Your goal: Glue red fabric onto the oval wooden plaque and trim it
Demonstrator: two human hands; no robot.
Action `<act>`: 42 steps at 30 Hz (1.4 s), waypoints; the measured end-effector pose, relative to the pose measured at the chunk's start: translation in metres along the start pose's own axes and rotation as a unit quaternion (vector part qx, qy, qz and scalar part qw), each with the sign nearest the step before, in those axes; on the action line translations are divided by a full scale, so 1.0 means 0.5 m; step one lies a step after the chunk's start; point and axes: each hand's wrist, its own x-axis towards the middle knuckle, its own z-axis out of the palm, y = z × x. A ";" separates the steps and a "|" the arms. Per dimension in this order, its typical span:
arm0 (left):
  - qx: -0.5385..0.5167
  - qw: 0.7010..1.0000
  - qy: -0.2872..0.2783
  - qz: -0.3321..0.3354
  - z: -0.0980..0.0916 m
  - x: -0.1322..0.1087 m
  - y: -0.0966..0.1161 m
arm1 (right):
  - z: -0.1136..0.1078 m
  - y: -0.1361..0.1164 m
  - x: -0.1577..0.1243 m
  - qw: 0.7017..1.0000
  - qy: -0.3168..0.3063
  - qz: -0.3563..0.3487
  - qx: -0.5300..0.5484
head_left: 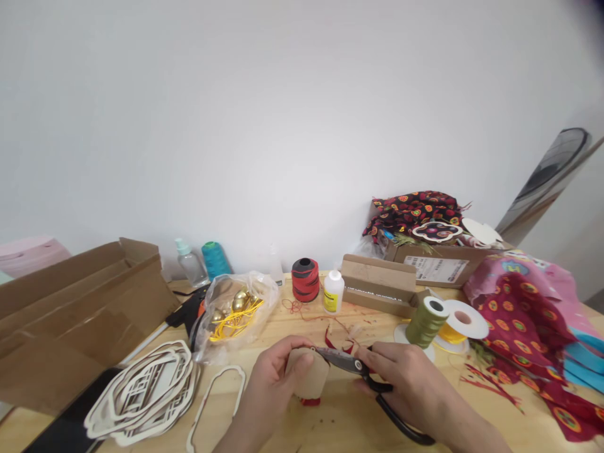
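Observation:
My left hand pinches a small beige flat piece with cut corners, thumb across its face. Red material shows under its lower edge. In my right hand is a pair of black-handled scissors, fingers wrapped round the handles. The blades point left and their tips meet the top edge of the beige piece. Whether the blades are parted is too small to tell. Dark red fabric scraps lie just behind the scissors.
A bag of gold bells and stacked wooden frames lie left, near a cardboard box. Behind my hands stand a red thread spool and a white bottle. Green thread and patterned red fabric are right.

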 end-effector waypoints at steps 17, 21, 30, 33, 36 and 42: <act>-0.022 1.000 -0.018 0.000 0.001 -0.004 0.004 | -0.007 0.015 0.009 0.969 0.229 0.062 0.073; -0.078 0.994 -0.070 -0.007 0.002 -0.009 0.002 | 0.004 0.013 0.009 0.975 0.182 0.065 0.109; -0.104 0.994 -0.045 0.011 -0.003 -0.002 -0.001 | -0.010 -0.016 0.012 0.974 0.067 0.047 0.213; -0.103 0.993 -0.054 0.010 -0.002 -0.002 0.001 | -0.004 -0.020 0.013 0.984 0.030 0.055 0.165; -0.087 0.995 -0.041 0.007 -0.001 -0.001 0.000 | 0.005 -0.014 0.010 0.994 0.032 0.048 0.096; -0.060 0.998 -0.032 0.009 0.000 -0.004 0.003 | 0.011 -0.006 0.002 0.999 0.050 0.008 0.017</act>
